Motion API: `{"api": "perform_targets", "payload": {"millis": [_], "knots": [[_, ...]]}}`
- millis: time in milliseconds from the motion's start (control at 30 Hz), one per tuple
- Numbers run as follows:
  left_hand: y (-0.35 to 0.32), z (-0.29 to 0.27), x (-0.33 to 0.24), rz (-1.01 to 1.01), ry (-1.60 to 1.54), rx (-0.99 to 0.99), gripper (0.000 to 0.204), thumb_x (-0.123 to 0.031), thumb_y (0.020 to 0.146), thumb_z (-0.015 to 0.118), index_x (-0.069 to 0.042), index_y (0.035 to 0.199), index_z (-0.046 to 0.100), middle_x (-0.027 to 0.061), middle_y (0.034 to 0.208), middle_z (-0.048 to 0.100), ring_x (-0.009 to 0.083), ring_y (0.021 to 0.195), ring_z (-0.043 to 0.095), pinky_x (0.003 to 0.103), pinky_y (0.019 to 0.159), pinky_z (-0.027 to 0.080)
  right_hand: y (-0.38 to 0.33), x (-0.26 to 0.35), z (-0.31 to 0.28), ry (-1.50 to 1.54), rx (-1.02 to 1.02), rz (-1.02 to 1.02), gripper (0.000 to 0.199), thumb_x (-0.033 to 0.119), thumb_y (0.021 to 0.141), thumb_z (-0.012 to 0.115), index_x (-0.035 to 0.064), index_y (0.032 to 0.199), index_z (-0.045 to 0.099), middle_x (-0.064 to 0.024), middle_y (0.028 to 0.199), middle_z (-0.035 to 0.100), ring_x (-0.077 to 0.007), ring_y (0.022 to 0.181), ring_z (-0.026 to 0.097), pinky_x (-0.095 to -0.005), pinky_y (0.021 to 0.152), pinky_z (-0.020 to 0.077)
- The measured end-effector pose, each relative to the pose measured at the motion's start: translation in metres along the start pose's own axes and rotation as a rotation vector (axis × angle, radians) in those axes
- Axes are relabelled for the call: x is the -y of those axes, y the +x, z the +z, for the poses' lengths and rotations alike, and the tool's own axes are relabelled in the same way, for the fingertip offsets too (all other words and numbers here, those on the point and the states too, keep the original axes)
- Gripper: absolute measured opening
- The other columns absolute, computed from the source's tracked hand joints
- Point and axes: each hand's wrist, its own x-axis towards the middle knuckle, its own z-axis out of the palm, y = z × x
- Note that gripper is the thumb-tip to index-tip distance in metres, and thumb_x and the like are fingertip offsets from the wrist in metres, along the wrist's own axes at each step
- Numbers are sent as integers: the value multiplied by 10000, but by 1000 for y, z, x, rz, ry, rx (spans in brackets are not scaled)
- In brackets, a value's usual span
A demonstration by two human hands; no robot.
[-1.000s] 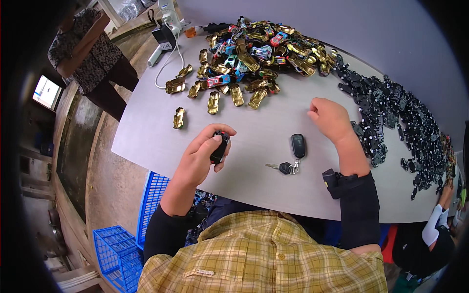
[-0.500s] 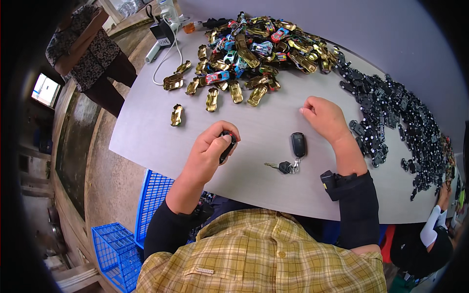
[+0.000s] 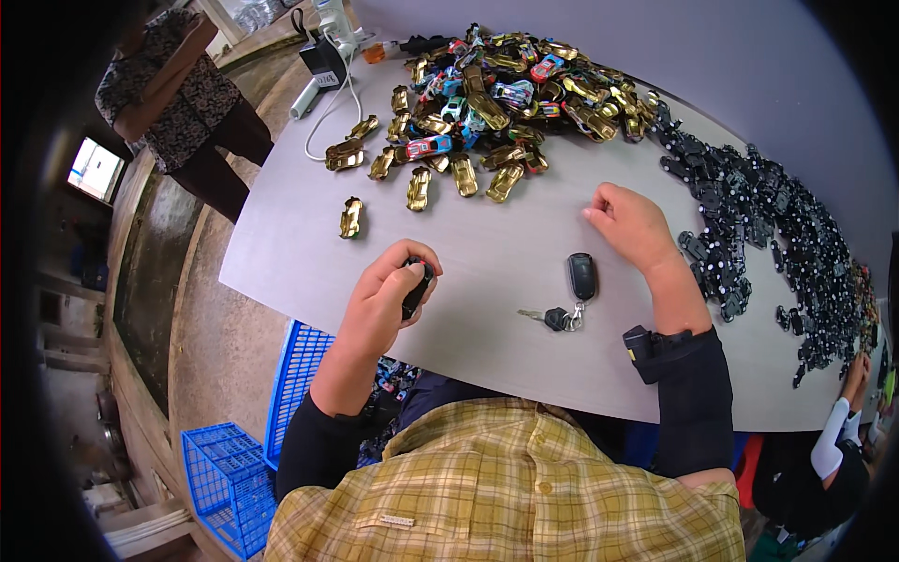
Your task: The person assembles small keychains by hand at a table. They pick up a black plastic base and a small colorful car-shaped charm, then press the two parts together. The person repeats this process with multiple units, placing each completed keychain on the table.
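Observation:
In my left hand [image 3: 379,298], fingers and thumb wrap round a small black object [image 3: 418,286] with a spot of red; most of it is hidden, so I cannot tell its kind. This hand is above the table's near left part. My right hand [image 3: 632,225] is closed in a loose curl at the table, with nothing visible in it. Between the hands lies a black key fob [image 3: 582,277], joined by a metal ring to a key [image 3: 552,318] with a black head. A single gold toy car [image 3: 351,217] lies beyond my left hand.
Gold and coloured toy cars [image 3: 487,103] are heaped at the table's far side. Black toy car bases [image 3: 740,206] spread along the right. A black box [image 3: 323,61] with a white cable stands far left. Blue baskets [image 3: 225,478] are beside me; other people are left and right.
My left hand has drawn a little left and nearer to me, still gripping the black object. The right hand stays almost where it was. The whole view has shifted slightly.

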Motion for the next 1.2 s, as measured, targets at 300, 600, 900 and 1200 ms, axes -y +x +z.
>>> {"api": "perform_targets", "payload": {"millis": [300,600,900,1200], "knots": [[-4,-5,3,35,179,-28,182,-120,882,453,-6,914,591,24,688,512,74,535,418,236,470,329,2,1,-1,12,6,-5,239,289,863,689,63,881,615,-126,812,674,-329,776,640,-428,691,496],[-111,-90,-49,1,1278,-186,151,-81,823,646,-20,955,687,145,852,673,326,858,631,394,754,503,-1,-1,1,12,7,3,232,282,863,679,61,885,614,-121,825,670,-331,802,636,-432,707,493],[-51,-103,-41,160,1189,-223,391,0,809,680,-57,1191,623,101,1103,614,238,924,593,344,763,501,8,-38,-36,-26,-237,132,208,280,854,686,90,936,662,-119,872,675,-338,892,644,-437,773,507],[63,-110,-15,279,1370,-84,260,-19,746,700,8,945,536,166,926,539,359,844,560,440,734,457,-12,-87,-61,-514,-168,451,500,311,826,734,167,1282,586,-95,1295,556,-323,1231,532,-526,977,456]]}}
